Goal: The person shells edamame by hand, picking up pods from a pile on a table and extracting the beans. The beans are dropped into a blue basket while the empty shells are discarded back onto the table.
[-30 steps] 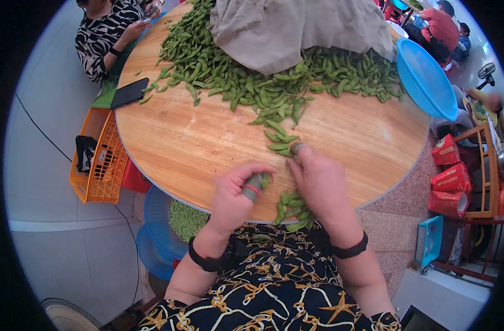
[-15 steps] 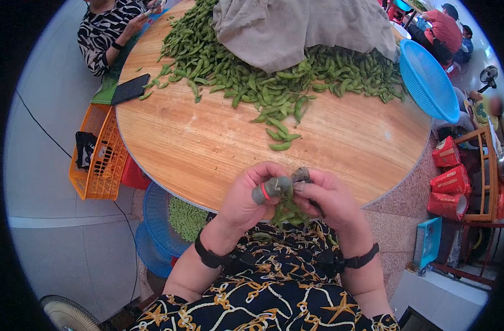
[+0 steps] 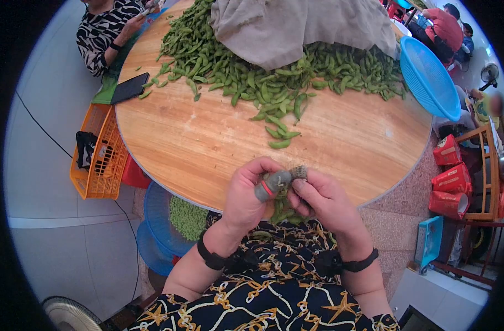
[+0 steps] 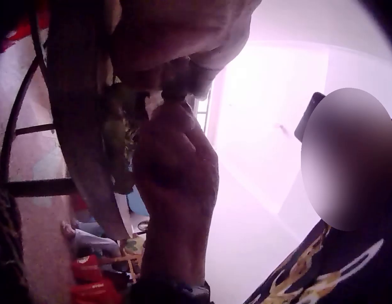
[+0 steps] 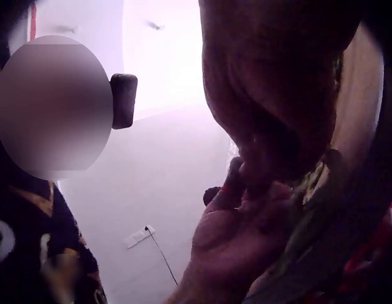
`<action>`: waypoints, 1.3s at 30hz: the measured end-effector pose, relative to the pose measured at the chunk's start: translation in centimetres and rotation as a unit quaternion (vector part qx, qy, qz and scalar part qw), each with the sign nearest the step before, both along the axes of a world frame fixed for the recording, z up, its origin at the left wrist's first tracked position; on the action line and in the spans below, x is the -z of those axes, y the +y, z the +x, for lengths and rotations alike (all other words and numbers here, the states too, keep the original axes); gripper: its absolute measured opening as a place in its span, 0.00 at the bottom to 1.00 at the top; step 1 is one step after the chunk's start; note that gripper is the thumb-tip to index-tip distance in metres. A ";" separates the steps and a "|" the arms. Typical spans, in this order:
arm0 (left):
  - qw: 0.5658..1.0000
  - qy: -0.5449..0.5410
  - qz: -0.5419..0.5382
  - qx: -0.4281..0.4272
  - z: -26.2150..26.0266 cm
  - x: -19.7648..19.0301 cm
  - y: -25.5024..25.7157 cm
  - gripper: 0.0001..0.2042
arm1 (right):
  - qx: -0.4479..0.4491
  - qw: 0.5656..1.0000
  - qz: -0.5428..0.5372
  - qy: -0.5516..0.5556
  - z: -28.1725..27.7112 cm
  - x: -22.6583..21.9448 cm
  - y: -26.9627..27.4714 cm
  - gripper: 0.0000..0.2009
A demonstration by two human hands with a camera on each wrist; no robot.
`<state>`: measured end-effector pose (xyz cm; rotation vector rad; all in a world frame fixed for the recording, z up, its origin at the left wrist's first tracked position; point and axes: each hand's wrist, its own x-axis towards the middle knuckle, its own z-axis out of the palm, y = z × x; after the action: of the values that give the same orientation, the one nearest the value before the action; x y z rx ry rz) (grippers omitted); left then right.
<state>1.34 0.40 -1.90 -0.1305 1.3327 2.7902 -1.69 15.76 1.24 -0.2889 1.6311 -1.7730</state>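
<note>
Both hands meet at the near edge of the round wooden table [image 3: 208, 138]. A grey cover with a red band sits on the left thumb; the left hand [image 3: 249, 196] curls its fingers by a partly hidden green pod. Touching it, the right hand [image 3: 329, 201] has a covered fingertip and its thumb pinched at the same pod. Under the hands lies a small pile of pods [image 3: 285, 212]. Ahead are a few loose pods [image 3: 279, 144] and a large heap of pods [image 3: 263, 88], partly under a grey cloth [image 3: 263, 33]. Both wrist views are dark.
A blue basket [image 3: 428, 77] leans at the table's right edge, and a black phone [image 3: 130, 89] lies at the left. Below left are an orange crate [image 3: 100, 160] and a blue basket of shelled beans [image 3: 187, 218]. Another person [image 3: 105, 36] sits at the far left.
The right hand has drawn back from the loose pods to meet the left hand, which moved slightly right. Fewer pods lie in the loose group ahead.
</note>
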 end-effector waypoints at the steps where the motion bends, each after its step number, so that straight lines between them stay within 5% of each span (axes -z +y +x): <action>1: 1.000 0.009 0.003 0.016 0.0 0.0 -0.1 0.06 | 0.010 1.000 0.000 0.002 0.1 0.0 -0.1 0.11; 11: 0.979 0.036 0.129 0.152 -0.1 0.9 -1.5 0.09 | -0.013 0.978 -0.110 -0.178 0.1 0.4 -0.1 0.08; 13: 0.991 0.060 -0.112 0.049 -0.2 0.7 -0.8 0.09 | 0.052 0.992 0.070 0.094 0.2 0.7 -0.7 0.08; 16: 0.987 0.022 -0.157 0.006 -0.2 0.9 -0.7 0.10 | 0.114 0.965 0.090 0.216 0.1 1.8 -1.4 0.08; 17: 0.987 0.022 -0.156 0.006 -0.2 0.5 -0.8 0.10 | 0.114 0.965 0.091 0.216 -0.1 1.5 -1.3 0.08; 19: 0.982 0.009 -0.187 0.006 0.0 -0.4 -1.4 0.11 | 0.058 0.997 0.049 -0.006 -1.1 0.6 -1.1 0.08; 23: 0.965 0.023 -0.251 -0.069 -0.6 0.8 -3.0 0.12 | 0.031 0.990 0.132 0.044 -3.1 2.0 -1.9 0.08; 24: 0.956 0.021 -0.287 -0.064 -0.8 0.9 -3.5 0.13 | 0.068 0.925 0.260 0.267 -3.5 2.3 -2.5 0.08; 25: 0.944 0.019 -0.323 -0.058 -0.8 0.9 -3.8 0.13 | 0.100 0.795 0.370 0.471 -3.7 2.4 -2.8 0.07; 26: 0.945 0.019 -0.323 -0.057 -0.7 0.8 -3.9 0.13 | 0.101 0.794 0.370 0.471 -3.6 2.3 -3.0 0.07; 28: 0.797 0.122 -0.582 0.108 -0.7 0.0 -4.1 0.17 | 0.051 0.744 0.442 0.498 -3.6 2.1 -3.2 0.08; 30: 0.790 0.148 -0.573 0.163 -0.3 -0.7 -3.6 0.15 | 0.047 0.739 0.464 0.485 -3.2 2.0 -3.2 0.08; 33: 0.838 0.112 -0.486 0.220 0.2 -0.3 -2.3 0.12 | 0.064 0.740 0.471 0.477 -2.8 2.1 -2.6 0.08; 35: 0.961 0.018 -0.266 0.071 0.4 1.0 -1.3 0.13 | 0.084 0.745 0.457 0.479 -2.5 2.5 -2.0 0.07; 37: 0.983 -0.028 -0.175 0.043 0.1 0.5 -0.7 0.14 | 0.172 0.823 0.311 0.443 -2.4 2.9 -1.5 0.07; 38: 0.994 -0.074 -0.083 0.013 -0.1 0.3 -0.7 0.15 | 0.171 0.823 0.310 0.444 -2.3 2.7 -1.3 0.07; 39: 0.994 -0.074 -0.083 0.012 -0.2 0.3 -0.7 0.15 | 0.167 0.881 0.251 0.364 -1.9 2.2 -1.1 0.07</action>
<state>1.19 -0.35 -2.22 -0.3192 1.5160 2.5879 -3.63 14.66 -0.98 -0.4884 2.7540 -1.4620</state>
